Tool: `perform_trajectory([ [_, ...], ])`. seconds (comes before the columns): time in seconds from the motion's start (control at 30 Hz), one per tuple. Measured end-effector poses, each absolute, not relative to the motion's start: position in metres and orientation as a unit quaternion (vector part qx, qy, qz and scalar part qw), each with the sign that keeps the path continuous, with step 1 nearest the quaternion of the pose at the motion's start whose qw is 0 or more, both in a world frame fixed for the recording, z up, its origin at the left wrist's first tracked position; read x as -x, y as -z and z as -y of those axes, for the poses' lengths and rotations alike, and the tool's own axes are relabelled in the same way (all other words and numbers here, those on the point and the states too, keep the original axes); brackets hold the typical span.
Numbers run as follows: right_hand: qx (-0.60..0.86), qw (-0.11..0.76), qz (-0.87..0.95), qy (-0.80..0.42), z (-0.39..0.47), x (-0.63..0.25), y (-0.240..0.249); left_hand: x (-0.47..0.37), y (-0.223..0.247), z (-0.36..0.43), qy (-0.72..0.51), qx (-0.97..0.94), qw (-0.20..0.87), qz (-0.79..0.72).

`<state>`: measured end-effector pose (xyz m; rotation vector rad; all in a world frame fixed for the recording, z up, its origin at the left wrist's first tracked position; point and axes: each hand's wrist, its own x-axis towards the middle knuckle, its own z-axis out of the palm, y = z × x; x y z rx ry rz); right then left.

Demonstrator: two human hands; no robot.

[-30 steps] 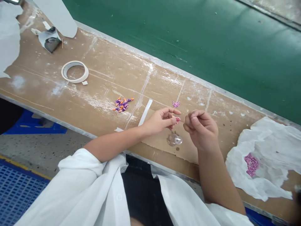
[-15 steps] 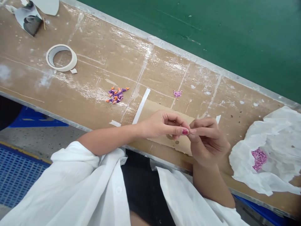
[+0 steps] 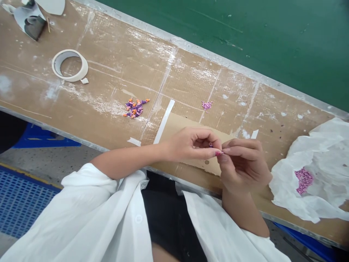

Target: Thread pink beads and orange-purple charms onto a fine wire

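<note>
My left hand (image 3: 192, 145) and my right hand (image 3: 242, 165) meet fingertip to fingertip above a piece of cardboard (image 3: 176, 125). Inside the curl of my left fingers shows the end of a small purple piece (image 3: 211, 145) with a pinkish rim. Thumb and forefinger of my right hand pinch right beside the left thumbnail; what lies between them is too small and covered to make out. Beyond the hands is a little heap of pink-purple beads (image 3: 207, 105). To the left lies a cluster of purple and orange beaded pieces (image 3: 134, 108).
A roll of white tape (image 3: 70, 66) lies on the left of the brown-covered table (image 3: 114, 47). Crumpled white paper (image 3: 289, 153) at the right holds more pink-purple beads (image 3: 303, 180). Tape strips (image 3: 164, 122) edge the cardboard. A green surface (image 3: 245, 32) borders the table's far side.
My fingertips have shifted slightly, and the end of the purple piece now shows within my left hand. The right hand has moved a little to the right.
</note>
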<state>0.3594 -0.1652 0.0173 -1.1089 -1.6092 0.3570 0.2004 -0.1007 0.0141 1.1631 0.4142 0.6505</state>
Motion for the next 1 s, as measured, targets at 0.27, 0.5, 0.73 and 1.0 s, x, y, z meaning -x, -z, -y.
perform_trajectory([
  [0.27, 0.458, 0.510, 0.715, -0.137, 0.165, -0.367, -0.019, -0.200, -0.015, 0.100, -0.255, -0.512, 0.800, -0.178],
  [0.5, 0.452, 0.483, 0.737, -0.139, 0.166, -0.373, -0.020, -0.199, -0.013, 0.099, -0.244, -0.578, 0.759, -0.171],
  [0.73, 0.465, 0.480, 0.728, -0.151, 0.167, -0.370, -0.022, -0.200, -0.009, 0.099, -0.263, -0.646, 0.690, -0.193],
  [1.0, 0.469, 0.495, 0.719, -0.137, 0.166, -0.372, -0.023, -0.203, -0.011, 0.102, -0.269, -0.574, 0.749, -0.194],
])
